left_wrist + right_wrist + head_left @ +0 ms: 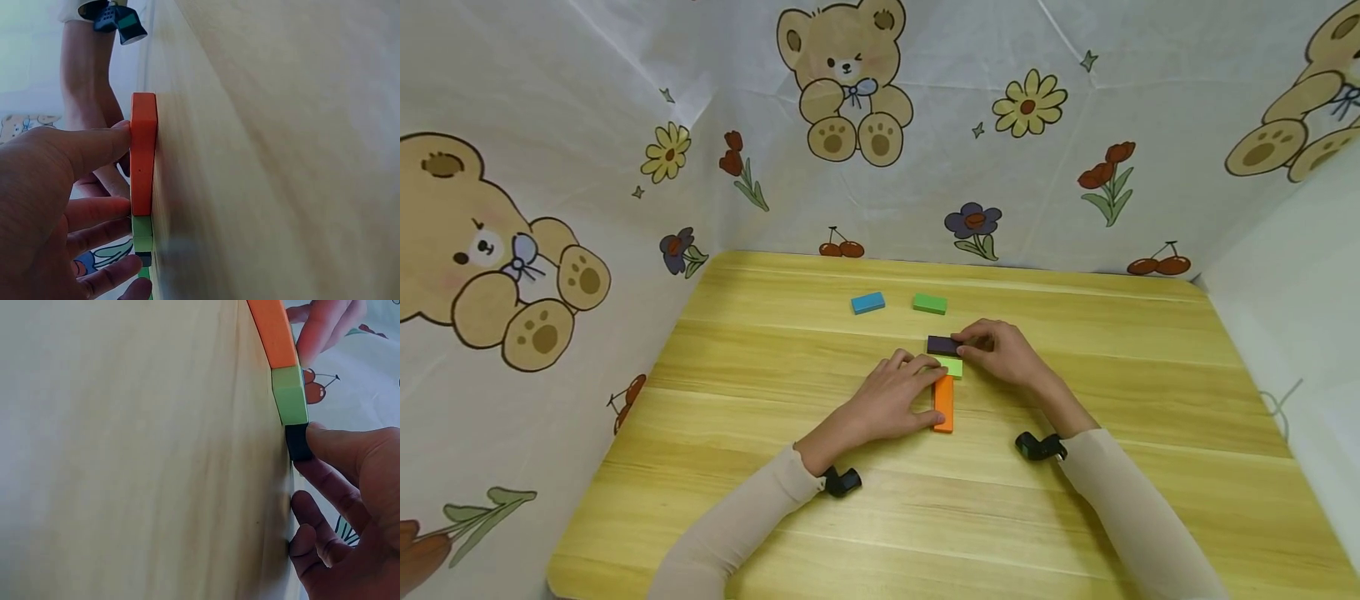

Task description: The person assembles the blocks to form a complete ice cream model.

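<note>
Clearly, with twelve o'clock taken as the far edge in the head view, the two hands flank a short row of blocks. The right hand [1003,354] pinches the dark block [942,345] by its three o'clock end between thumb and forefinger; that block lies at nine o'clock from the palm, its long axis running nine to three. The left hand [887,400] is spread rather than clamped, thumb and forefinger touching the orange block [944,404] along its nine o'clock side. The orange block lies at three o'clock from this hand, its long axis running twelve to six. At its twelve o'clock end sits the light green block [955,367], placed crosswise, nine to three, partly covered by the left fingers. The dark block comes directly beyond, parallel to it; whether those two actually touch is hard to judge under the fingers. Farther out, the green block [929,305] lies near twelve o'clock from the dark one and the blue block [868,304] near eleven, both pointing roughly nine to three, slightly skewed. All five rest on the wooden table [925,533], with a bear-printed sheet [940,50] rising behind its far edge.
</note>
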Available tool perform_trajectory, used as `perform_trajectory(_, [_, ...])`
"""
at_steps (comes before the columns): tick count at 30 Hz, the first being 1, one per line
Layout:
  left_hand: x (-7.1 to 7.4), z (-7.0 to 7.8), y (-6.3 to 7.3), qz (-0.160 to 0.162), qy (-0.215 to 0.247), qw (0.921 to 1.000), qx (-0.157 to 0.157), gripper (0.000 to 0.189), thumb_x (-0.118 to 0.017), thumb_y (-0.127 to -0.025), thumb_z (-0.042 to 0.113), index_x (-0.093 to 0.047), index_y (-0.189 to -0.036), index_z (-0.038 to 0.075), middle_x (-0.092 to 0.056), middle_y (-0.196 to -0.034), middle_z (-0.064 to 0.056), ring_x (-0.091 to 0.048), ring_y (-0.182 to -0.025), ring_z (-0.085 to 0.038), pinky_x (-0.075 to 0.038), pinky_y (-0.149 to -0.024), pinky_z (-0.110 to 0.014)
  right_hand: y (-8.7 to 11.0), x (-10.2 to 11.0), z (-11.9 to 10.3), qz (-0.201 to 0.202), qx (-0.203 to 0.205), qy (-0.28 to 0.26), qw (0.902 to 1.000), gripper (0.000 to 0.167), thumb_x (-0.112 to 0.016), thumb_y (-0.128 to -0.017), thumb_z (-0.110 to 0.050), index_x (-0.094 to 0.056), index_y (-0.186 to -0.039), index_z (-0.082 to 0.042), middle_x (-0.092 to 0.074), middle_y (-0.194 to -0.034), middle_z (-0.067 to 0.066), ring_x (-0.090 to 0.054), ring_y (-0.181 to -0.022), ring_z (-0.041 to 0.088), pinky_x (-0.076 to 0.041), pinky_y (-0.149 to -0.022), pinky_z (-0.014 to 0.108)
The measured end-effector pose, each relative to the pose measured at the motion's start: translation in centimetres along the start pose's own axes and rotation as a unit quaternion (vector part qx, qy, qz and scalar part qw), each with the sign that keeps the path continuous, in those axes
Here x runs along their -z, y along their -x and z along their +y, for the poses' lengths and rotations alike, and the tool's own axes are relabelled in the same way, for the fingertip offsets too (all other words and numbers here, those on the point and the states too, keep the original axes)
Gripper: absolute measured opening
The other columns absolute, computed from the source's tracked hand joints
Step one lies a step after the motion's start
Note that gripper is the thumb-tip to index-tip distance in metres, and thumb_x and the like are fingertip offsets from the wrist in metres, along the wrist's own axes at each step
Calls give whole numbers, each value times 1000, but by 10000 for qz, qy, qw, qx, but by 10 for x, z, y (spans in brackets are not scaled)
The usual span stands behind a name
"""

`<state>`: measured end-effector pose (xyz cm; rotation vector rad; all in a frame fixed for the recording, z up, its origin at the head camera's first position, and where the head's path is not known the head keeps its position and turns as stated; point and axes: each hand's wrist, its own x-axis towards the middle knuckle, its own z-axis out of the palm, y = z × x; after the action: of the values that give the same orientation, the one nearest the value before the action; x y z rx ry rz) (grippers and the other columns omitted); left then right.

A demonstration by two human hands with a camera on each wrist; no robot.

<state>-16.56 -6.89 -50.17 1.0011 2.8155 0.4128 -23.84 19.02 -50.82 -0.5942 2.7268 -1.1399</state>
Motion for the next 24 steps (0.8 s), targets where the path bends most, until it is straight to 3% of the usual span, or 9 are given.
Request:
perform_trajectory(5, [0,2,0,-16,13,10000,20,72,-66,-101,63,-52,-161,26,-46,-167,5,-45,-136,-22,-46,-109,-41,4,0,0,-62,-71,-119,9999,24,-75,-102,-15,-81,-126,-15,-78,-120,8,-68,-95,21,-53,-83,32])
perform_trajectory(11, [1,2,0,-3,24,10000,35,72,-67,-101,62,-53,-161,26,-47,-167,5,-46,-135,-22,-46,-107,-41,6,0,0,-147,-5,-176,9997,24,-74,-103,-15,-82,-126,-17,-79,-125,7,-70,-112,25,-55,-96,43])
perform_trajectory(15, [1,1,-1,28,25,10000,23,72,-68,-100,62,-53,-160,25,-47,-166,5,-46,-135,-22,-46,-107,-40,6,0,0,-170,20,-142,9998,24,-73,-103,-15,-82,-125,-17,-79,-125,6,-70,-114,26,-55,-97,46])
perform_trajectory(24, [-2,-1,-2,40,42,10000,13,72,-68,-100,63,-53,-160,26,-47,-166,6,-44,-136,-22,-45,-108,-42,8,-2,-5,-31,584,664,9961,24,-73,-102,-11,-80,-125,-10,-79,-125,11,-68,-109,30,-54,-97,51])
